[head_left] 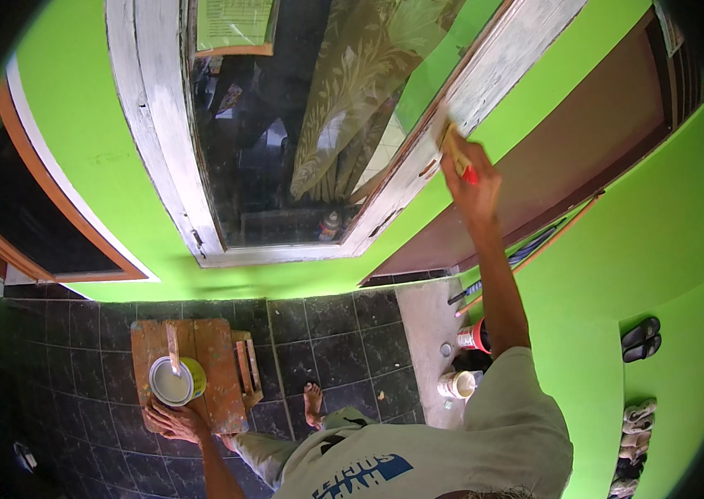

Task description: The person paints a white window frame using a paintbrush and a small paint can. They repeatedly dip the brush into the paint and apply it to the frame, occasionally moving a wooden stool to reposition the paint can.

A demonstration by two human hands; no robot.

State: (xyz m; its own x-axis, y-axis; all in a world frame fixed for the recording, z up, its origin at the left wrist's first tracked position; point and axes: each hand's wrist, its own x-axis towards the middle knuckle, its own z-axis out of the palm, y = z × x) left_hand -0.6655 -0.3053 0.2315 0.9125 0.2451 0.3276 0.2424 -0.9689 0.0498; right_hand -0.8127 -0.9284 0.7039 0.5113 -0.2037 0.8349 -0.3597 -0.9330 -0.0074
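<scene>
My right hand [473, 176] is closed around the handle of a paintbrush [449, 137], which has a red part near my palm. Its bristles, slightly blurred, touch the right side of the window frame [485, 87], where patchy white paint covers the wood. Low on the left, my left hand [176, 422] rests with its fingers stretched out on the edge of a wooden stool [217, 366], right beside a paint can [194, 378]. Pale paint shows inside the can. A flat wooden stick [173, 341] leans over its rim.
Behind the glass hangs a patterned curtain [344, 100]. A brown door [552, 158] stands to the right of the window. Near the right wall are a red bucket [473, 336] and a white tub [455, 384]. Black sandals [641, 338] sit farther right. Dark tiles [335, 358] cover the floor.
</scene>
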